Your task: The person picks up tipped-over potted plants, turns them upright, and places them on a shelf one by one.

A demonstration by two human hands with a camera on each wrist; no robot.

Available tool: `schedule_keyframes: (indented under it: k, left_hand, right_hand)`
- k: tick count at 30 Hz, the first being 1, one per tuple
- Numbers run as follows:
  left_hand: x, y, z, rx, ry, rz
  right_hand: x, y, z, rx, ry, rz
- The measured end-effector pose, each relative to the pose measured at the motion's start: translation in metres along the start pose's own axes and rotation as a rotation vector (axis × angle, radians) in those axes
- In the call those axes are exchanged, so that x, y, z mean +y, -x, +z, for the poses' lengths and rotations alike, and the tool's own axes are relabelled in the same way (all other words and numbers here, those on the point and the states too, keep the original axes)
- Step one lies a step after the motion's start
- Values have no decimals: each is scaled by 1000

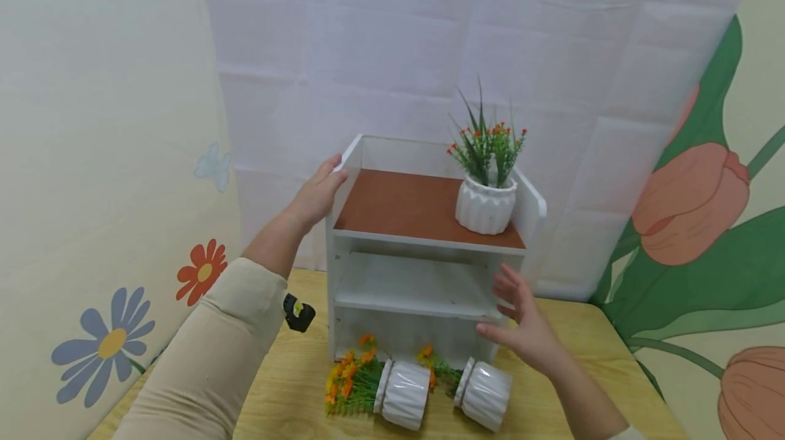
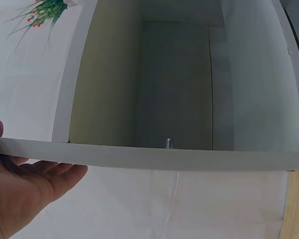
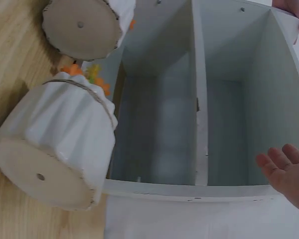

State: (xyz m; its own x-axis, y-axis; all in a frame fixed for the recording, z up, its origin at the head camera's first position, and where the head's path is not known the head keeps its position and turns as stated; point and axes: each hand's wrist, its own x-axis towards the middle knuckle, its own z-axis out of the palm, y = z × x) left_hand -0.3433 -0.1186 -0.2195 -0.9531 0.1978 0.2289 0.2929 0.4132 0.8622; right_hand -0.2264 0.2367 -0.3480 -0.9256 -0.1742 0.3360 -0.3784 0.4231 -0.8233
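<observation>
A small white shelf unit (image 1: 420,282) with a reddish-brown top board (image 1: 398,205) stands upright on the table. My left hand (image 1: 317,193) holds its left side panel near the top, the thumb on one face and the fingers (image 2: 65,178) on the other. My right hand (image 1: 524,324), fingers spread and holding nothing, is beside the front right edge of the lower shelves. On the top board, at the right, stands a white ribbed pot (image 1: 486,207) with red-flowered greenery (image 1: 487,144). Both lower compartments show bare boards.
Two white pots lie on their sides before the unit, the left pot (image 1: 405,394) and the right pot (image 1: 486,394), their orange flowers (image 1: 346,379) pointing left. The wooden table (image 1: 288,385) meets a white cloth backdrop (image 1: 392,52). Painted panels flank both sides.
</observation>
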Motion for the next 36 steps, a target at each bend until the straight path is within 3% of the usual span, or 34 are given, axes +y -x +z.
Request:
schedule_keyframes:
  k: [23, 36]
  left_hand:
    - [-1, 0, 1, -3, -1, 14]
    - [-1, 0, 1, -1, -6, 12]
  right_hand:
    - [41, 24, 23, -34, -1, 171]
    - [60, 33, 32, -48, 55, 184]
